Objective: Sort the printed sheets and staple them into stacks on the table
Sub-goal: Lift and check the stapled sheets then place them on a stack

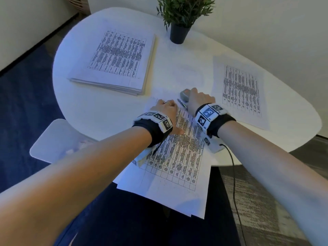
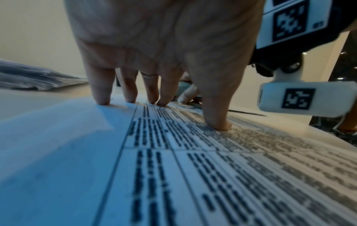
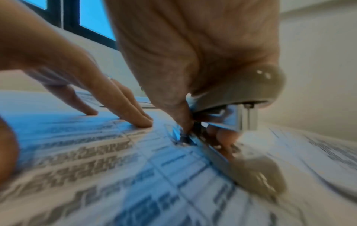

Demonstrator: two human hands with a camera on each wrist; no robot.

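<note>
Stapling a sorted set at the near edge of the round white table (image 1: pixel 106 110). Your left hand (image 1: pixel 166 110) lies with fingers (image 2: pixel 102 91) straight and spread, pressing down the set of white sheets printed with black tables (image 1: pixel 177 157), which overhangs the near edge toward you. Your right hand (image 1: pixel 199 100) is curled round the grey stapler (image 3: pixel 241 91), whose mouth stands apart over the far right corner of the set, thumb on one side and fingers beneath the top arm. Risks, as judged: the overhanging sheets may slide or fan if the left hand lifts early, so the staple would catch only some of them; a fingertip inside the stapler's mouth may be pinched; a staple placed too near the corner may tear out. Surroundings: a thick stack of printed sheets (image 1: pixel 115 63) toward the far left edge; a thin printed set (image 1: pixel 243 91) at the right edge, just beside your right wrist; a green plant in a dark pot (image 1: pixel 179 32) at the far edge; a white chair (image 1: pixel 53 139) at the near left. Nothing blocks the stapler.
</note>
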